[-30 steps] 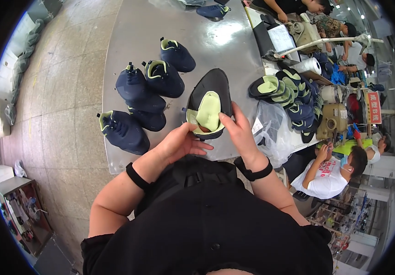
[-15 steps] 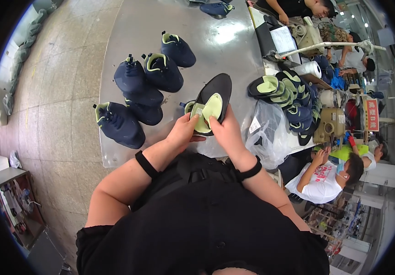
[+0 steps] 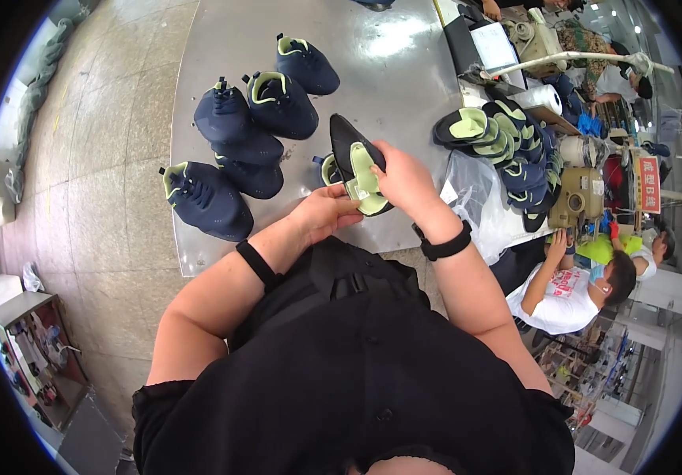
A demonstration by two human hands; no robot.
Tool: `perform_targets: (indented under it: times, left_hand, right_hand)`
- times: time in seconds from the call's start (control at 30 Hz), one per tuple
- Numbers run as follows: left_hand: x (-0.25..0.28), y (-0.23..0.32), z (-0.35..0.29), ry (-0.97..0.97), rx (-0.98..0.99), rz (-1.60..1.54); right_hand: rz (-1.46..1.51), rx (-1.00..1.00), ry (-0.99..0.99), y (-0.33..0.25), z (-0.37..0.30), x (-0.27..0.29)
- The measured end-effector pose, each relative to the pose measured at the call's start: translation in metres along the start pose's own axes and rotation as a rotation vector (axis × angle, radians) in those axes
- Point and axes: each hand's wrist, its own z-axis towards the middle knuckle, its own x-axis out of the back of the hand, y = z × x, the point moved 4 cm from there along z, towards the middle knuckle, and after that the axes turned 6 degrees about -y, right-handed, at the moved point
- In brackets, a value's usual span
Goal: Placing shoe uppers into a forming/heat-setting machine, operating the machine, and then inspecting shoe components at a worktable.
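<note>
Between my hands, over the near part of the metal table (image 3: 388, 103), is a dark shoe upper (image 3: 342, 141) with a pale-green lining, its pointed end away from me. My left hand (image 3: 325, 212) pinches its near, lined end, fingers closed on the edge. On the right side, my right hand (image 3: 404, 178) grips it with the thumb by the green lining. Just behind it a navy shoe (image 3: 327, 170) is mostly hidden. To the left, several navy shoes with green collars (image 3: 286, 107) stand in a loose group; one (image 3: 208, 202) sits nearest the table's left corner.
At the right, a pile of dark, green-lined uppers (image 3: 515, 142) lies beside a clear plastic bag (image 3: 475, 202). Beyond are sewing machines (image 3: 574, 194) and a white thread cone (image 3: 543, 99). A co-worker in a white shirt (image 3: 555, 301) sits at the right. Tiled floor (image 3: 104, 198) runs along the left.
The shoe upper has turned, its pointed end swinging left. My right hand has moved up along its right side, and my left hand has slid toward the near end.
</note>
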Motion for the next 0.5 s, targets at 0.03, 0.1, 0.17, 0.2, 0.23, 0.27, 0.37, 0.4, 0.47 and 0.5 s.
perform_targets:
  times: [0.03,0.1,0.17,0.2,0.23,0.27,0.37,0.4,0.47,0.5]
  left_hand:
    - [0.001,-0.002,0.0,0.001,0.005,0.003]
    - [0.002,-0.003,0.001,0.007,0.003,-0.039]
    - [0.004,-0.003,0.002,0.026,0.01,-0.037]
    - [0.005,-0.003,0.002,0.046,0.014,-0.038]
    - [0.005,-0.003,0.002,0.047,0.015,-0.036]
    - [0.006,-0.004,0.003,0.059,0.015,-0.049]
    - [0.009,-0.004,0.002,0.07,0.02,-0.065]
    - [0.01,-0.004,0.003,0.065,0.027,-0.065]
    - [0.011,-0.004,0.004,0.068,0.03,-0.066]
    - [0.01,-0.004,0.004,0.071,0.031,-0.068]
  right_hand:
    - [0.002,0.001,0.001,-0.002,0.001,0.0]
    - [-0.01,-0.012,0.004,-0.008,0.003,0.0]
    - [-0.024,-0.023,0.009,-0.01,0.007,-0.003]
    - [-0.039,-0.024,0.028,-0.011,0.009,-0.005]
    - [-0.055,-0.025,0.048,-0.011,0.01,-0.006]
    - [-0.053,-0.026,0.048,-0.012,0.011,-0.008]
    - [-0.077,-0.006,0.055,-0.015,0.013,-0.011]
    - [-0.095,0.002,0.08,-0.017,0.012,-0.011]
    - [-0.113,0.008,0.105,-0.018,0.012,-0.01]
    - [-0.121,0.01,0.108,-0.018,0.012,-0.009]
